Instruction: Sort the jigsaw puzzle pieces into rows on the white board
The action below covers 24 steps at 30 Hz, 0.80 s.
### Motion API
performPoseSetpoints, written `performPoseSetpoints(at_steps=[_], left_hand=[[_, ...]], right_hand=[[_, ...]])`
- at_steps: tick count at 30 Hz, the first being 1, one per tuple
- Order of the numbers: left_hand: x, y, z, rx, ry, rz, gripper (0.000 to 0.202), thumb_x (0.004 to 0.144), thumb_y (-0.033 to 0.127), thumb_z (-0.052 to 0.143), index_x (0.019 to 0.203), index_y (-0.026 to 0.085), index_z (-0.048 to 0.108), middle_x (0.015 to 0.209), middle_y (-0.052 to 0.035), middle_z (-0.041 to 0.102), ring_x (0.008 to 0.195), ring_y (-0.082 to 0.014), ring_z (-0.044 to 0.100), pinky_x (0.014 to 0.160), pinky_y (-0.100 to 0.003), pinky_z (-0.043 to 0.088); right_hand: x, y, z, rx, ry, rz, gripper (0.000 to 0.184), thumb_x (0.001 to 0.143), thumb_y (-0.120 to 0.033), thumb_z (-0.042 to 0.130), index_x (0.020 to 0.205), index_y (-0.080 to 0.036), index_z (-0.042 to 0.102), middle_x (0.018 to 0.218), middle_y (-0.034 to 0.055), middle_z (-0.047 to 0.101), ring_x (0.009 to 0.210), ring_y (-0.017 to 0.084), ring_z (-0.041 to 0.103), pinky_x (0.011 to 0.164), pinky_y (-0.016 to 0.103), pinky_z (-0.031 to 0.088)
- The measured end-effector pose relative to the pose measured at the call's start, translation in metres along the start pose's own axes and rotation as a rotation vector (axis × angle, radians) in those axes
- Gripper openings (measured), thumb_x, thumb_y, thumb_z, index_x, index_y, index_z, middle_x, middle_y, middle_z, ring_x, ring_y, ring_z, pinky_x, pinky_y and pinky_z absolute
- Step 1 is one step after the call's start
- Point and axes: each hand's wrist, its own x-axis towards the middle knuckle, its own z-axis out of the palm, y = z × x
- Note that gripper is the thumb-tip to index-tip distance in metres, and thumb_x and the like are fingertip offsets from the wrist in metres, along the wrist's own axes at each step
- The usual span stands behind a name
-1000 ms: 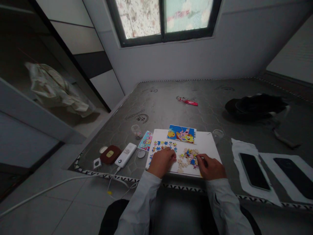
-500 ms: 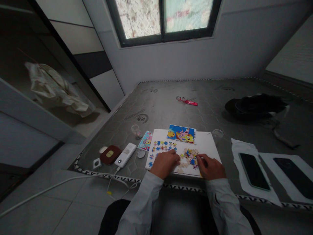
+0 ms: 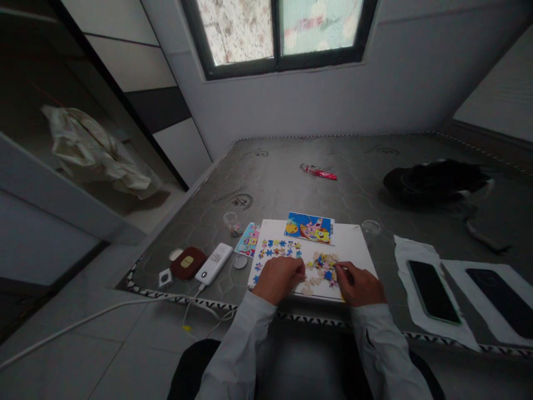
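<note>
The person's left hand [image 3: 280, 280] sits curled on a white board [image 3: 353, 247], its fingers bent down between two groups of jigsaw pieces. The right hand [image 3: 358, 285] comes in from the other side, its fingertips [image 3: 338, 270] at the edge of a loose heap of puzzle pieces [image 3: 322, 269]. Both hands look half closed, though from here I can't tell whether either has hold of a piece. Rows of blue and yellow puzzle pieces [image 3: 277, 251] are spread across the board's left half. A SpongeBob picture card [image 3: 308, 228] lies at the board's far edge, and a smaller picture card [image 3: 249, 240] sits just left of the board. The board rests on a grey mattress [image 3: 291, 183], with a white power bank [image 3: 214, 264] to its left and a black phone [image 3: 433, 291] on white cloth to its right.
</note>
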Motion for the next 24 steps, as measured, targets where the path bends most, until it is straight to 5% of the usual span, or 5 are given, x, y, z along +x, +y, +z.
performPoseSetpoints(at_steps=[9, 16, 24], left_hand=[[-0.01, -0.017, -0.012, 0.056, 0.124, -0.007, 0.013, 0.089, 0.032, 0.063, 0.097, 0.026, 0.071, 0.096, 0.0002, 0.075, 0.091, -0.0198, 0.068, 0.076, -0.028, 0.048], [-0.004, -0.003, 0.006, 0.089, 0.068, -0.029, 0.023, 0.082, 0.042, 0.071, 0.098, 0.025, 0.07, 0.1, -0.0017, 0.072, 0.091, -0.0227, 0.067, 0.076, -0.031, 0.049], [0.0, 0.007, 0.006, 0.027, 0.037, -0.121, 0.016, 0.082, 0.032, 0.07, 0.097, 0.026, 0.069, 0.106, -0.0018, 0.068, 0.094, -0.0201, 0.066, 0.078, -0.029, 0.048]], right_hand=[[0.0, 0.002, 0.0, -0.011, -0.011, 0.001, 0.03, 0.095, -0.041, 0.047, 0.095, -0.024, 0.072, 0.066, 0.001, 0.068, 0.058, 0.016, 0.055, 0.058, 0.027, 0.03], [0.0, 0.0, -0.001, -0.022, 0.0, -0.008, 0.031, 0.095, -0.041, 0.046, 0.095, -0.023, 0.072, 0.066, 0.0012, 0.068, 0.058, 0.016, 0.056, 0.058, 0.027, 0.031], [0.001, -0.001, -0.002, -0.023, -0.004, -0.006, 0.026, 0.094, -0.039, 0.05, 0.096, -0.024, 0.071, 0.066, -0.0003, 0.069, 0.059, 0.015, 0.057, 0.059, 0.027, 0.031]])
